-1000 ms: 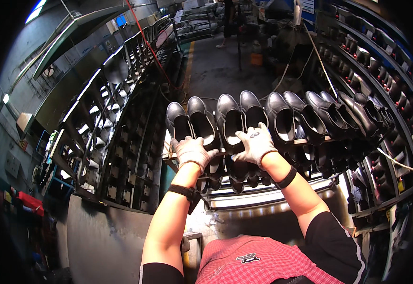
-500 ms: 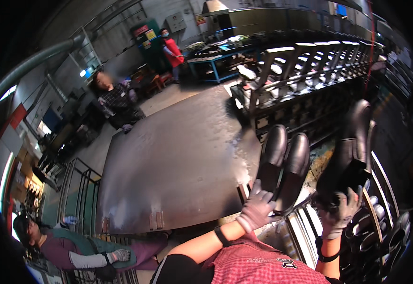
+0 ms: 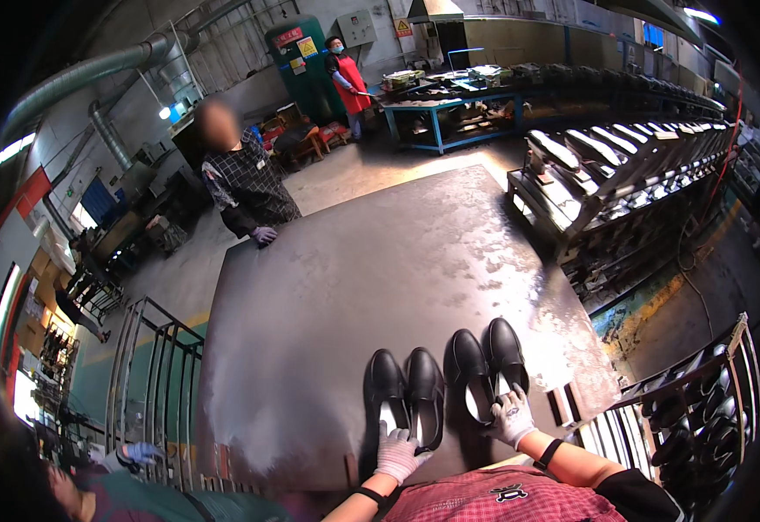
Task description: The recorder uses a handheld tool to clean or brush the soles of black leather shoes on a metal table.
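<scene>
Two pairs of black slip-on shoes sit on the near part of a large grey table (image 3: 336,278), toes pointing away from me. My left hand (image 3: 399,454), in a pale knit glove, grips the left pair of shoes (image 3: 383,374) by the heels, its fingers partly inside. The heels of the right pair of shoes (image 3: 465,355) are in my gloved right hand (image 3: 512,419). Pale insoles show inside the shoes. My fingertips are partly hidden in the shoe openings.
A shoe rack (image 3: 710,409) full of black shoes stands right of the table. Beyond it runs a machine line (image 3: 615,165) with shoe forms. One person (image 3: 245,183) touches the table's far left corner; another (image 3: 127,496) works at lower left, near a metal rack (image 3: 149,383).
Both pairs of shoes have come leftward from beside the rack onto the table, with my hands at their heels. My view has turned too.
</scene>
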### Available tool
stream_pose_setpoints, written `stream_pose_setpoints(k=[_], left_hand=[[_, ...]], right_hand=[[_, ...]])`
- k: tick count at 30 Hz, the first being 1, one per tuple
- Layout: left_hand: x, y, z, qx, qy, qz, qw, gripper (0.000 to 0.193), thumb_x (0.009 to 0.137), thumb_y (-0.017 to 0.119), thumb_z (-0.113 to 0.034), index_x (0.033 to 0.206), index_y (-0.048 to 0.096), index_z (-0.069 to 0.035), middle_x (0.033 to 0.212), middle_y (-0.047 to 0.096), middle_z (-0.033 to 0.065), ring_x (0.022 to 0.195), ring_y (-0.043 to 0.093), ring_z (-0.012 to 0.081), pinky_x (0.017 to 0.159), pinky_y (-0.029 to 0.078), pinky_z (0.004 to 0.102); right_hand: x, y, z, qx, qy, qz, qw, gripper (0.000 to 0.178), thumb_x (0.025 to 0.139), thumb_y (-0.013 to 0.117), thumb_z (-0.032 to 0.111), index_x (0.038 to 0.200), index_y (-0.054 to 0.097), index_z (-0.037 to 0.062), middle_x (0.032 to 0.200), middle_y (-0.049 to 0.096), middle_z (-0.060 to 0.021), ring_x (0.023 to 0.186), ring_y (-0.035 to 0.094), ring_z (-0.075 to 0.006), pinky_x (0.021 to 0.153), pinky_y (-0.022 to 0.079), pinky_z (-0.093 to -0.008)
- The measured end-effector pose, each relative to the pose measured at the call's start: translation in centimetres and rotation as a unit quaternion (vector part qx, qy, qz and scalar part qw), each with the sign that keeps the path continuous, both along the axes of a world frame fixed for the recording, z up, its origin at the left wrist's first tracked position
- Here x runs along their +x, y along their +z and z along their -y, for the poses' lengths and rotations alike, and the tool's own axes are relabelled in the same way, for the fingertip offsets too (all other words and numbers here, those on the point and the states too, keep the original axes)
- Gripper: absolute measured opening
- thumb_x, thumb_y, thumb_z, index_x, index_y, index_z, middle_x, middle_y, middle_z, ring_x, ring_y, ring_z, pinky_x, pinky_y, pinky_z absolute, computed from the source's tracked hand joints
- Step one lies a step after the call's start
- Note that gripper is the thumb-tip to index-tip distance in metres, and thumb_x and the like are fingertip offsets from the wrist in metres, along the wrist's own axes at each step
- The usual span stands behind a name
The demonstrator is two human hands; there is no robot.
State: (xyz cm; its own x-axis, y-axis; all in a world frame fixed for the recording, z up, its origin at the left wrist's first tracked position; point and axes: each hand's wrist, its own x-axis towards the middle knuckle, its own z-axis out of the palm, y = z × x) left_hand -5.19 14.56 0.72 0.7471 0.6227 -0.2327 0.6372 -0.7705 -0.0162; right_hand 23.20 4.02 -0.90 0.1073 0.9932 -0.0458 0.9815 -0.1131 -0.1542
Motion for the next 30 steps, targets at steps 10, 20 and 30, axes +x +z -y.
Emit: stream_pose_setpoints(k=[10,20,30], left_hand=[[8.6,-1.6,-20.1,0.062,0.028,0.057,0.996,0.05,0.078,0.069,-0.057,0.109,0.073,-0.018,0.13,0.054,0.0143,0.133,0.04,0.0319,0.118,0.013,0.0625],[2.0,-4.6,-11.5,0.05,0.059,0.157,0.985,0.066,0.083,0.066,-0.047,0.138,0.052,-0.014,0.151,0.037,0.0161,0.144,0.024,0.0371,0.119,0.014,0.058],[-16.8,-13.7,-2.0,0.028,0.114,0.173,0.978,0.06,0.081,0.069,-0.043,0.131,0.055,-0.011,0.136,0.054,0.0149,0.131,0.044,0.0344,0.109,0.037,0.0494]], right_hand=[[1.7,-1.5,-18.1,-0.03,-0.196,0.023,0.98,0.076,0.075,0.077,0.046,0.137,0.052,0.0132,0.155,0.035,-0.0163,0.145,0.029,-0.0333,0.123,0.011,-0.0496],[1.1,-3.7,-5.9,0.167,-0.177,-0.093,0.965,0.081,0.085,0.067,0.049,0.148,0.039,0.007,0.156,0.032,-0.021,0.146,0.028,-0.0365,0.121,0.015,-0.0516],[9.8,-7.2,8.0,0.039,-0.579,-0.055,0.812,0.082,0.089,0.059,0.05,0.152,0.033,0.0044,0.162,0.021,-0.0219,0.152,0.014,-0.0343,0.124,0.005,-0.0464]])
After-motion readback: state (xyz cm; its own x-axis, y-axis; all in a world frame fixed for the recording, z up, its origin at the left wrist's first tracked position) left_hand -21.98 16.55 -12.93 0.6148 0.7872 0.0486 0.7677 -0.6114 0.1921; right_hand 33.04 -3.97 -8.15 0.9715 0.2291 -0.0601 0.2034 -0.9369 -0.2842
